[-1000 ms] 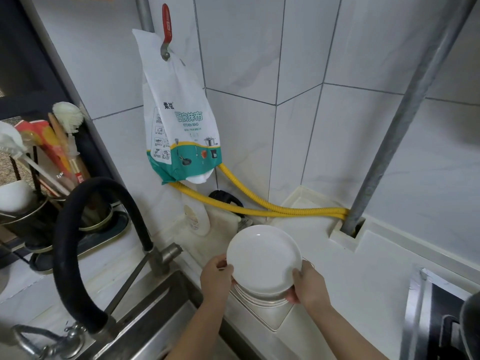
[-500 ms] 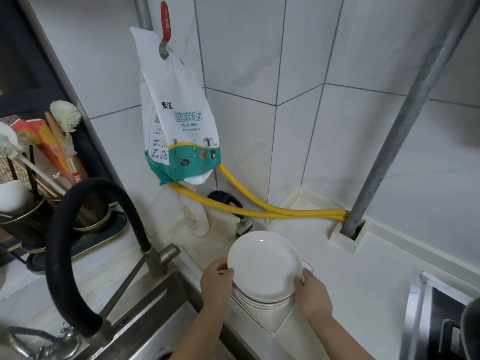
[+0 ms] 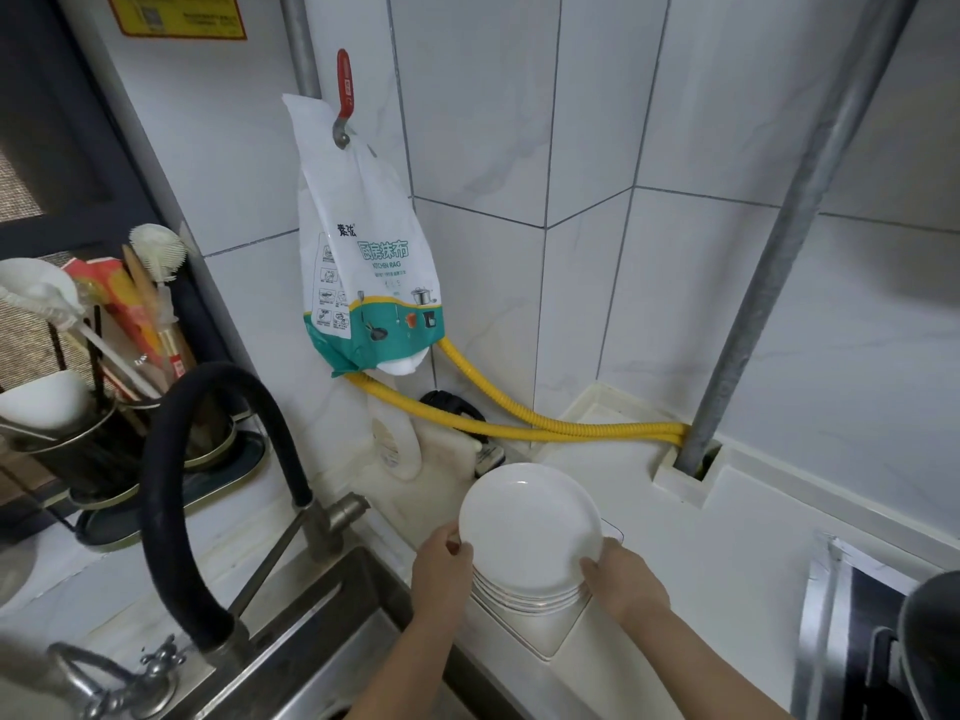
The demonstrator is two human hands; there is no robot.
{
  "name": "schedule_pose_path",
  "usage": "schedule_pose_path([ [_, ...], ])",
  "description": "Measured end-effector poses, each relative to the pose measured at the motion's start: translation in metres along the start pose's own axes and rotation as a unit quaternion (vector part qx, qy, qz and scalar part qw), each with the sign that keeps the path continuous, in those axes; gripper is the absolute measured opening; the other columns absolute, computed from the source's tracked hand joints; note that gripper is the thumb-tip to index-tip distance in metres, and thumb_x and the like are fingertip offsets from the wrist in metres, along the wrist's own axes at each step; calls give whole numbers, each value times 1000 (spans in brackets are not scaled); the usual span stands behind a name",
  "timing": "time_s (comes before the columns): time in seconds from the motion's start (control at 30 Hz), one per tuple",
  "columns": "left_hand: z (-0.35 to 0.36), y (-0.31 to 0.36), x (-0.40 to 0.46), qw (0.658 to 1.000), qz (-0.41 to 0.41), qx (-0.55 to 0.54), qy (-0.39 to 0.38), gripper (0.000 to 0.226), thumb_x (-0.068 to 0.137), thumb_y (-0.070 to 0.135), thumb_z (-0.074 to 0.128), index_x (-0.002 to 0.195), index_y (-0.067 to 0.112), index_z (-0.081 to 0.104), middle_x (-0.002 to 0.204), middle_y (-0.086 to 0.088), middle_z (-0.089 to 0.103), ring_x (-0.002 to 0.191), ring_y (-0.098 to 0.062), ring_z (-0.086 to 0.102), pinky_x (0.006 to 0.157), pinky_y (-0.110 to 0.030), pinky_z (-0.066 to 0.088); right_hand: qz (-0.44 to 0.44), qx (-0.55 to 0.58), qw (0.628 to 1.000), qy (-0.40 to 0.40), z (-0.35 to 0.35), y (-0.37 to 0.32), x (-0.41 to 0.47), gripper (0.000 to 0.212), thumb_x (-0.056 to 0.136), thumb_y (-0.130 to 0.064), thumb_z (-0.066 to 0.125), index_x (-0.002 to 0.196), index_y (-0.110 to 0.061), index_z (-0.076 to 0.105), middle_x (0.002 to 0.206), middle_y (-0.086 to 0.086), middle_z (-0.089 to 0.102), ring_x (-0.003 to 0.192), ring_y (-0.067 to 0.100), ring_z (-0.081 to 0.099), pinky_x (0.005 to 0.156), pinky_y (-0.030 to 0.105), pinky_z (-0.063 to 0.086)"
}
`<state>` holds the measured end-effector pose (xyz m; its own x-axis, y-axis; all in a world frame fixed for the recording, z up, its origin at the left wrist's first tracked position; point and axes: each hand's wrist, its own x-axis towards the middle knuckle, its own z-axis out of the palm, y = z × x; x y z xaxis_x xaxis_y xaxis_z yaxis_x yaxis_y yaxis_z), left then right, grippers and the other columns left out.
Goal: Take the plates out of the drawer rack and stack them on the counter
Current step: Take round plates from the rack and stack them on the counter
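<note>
A round white plate (image 3: pixel 530 527) sits on top of a stack of white plates (image 3: pixel 524 597), which rests on a square cream tray (image 3: pixel 550 634) on the white counter (image 3: pixel 727 553). My left hand (image 3: pixel 441 563) grips the top plate's left rim, thumb over the edge. My right hand (image 3: pixel 623 579) holds its right rim, fingers curled under it. The top plate lies nearly level on the stack. No drawer rack is in view.
A steel sink (image 3: pixel 311 641) with a black hose faucet (image 3: pixel 218 485) lies left of the stack. A utensil caddy (image 3: pixel 104 407) stands far left. A kitchen rag bag (image 3: pixel 369 262) hangs over yellow hoses (image 3: pixel 519 423). A stove edge (image 3: pixel 872 641) is at the right.
Both hands have lowered the top plate from a tilt down onto the stack. The view has shifted slightly lower.
</note>
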<state>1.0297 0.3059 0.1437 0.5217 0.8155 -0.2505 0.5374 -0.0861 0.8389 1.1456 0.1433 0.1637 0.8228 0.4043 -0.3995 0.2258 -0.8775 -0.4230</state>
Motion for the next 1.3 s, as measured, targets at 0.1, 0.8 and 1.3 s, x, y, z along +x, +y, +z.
schedule_pose_path([
  [0.1,-5,-4,-9,999,17,29,-26,37,92,20,50,129,19,53,122,-2,62,107,-20,57,90,-30,44,-24,2,1000,-2,0,2,-11,28,94,-26,38,114,-9,50,115,8,63,107,26,60,81,32,47],
  [0.8,-15,-86,-224,946,12,323,-42,48,85,58,44,92,15,63,100,-5,70,98,-25,65,76,-31,50,-273,-227,931,-79,52,82,-152,47,98,-38,38,139,-16,38,140,6,48,131,25,44,107,36,36],
  [1.3,-2,-178,-442,957,-124,262,32,39,82,50,48,97,20,67,103,-1,69,101,-22,63,78,-28,46,-395,-218,883,-130,109,173,-287,36,94,-28,44,126,-14,53,130,7,59,121,23,54,97,31,44],
])
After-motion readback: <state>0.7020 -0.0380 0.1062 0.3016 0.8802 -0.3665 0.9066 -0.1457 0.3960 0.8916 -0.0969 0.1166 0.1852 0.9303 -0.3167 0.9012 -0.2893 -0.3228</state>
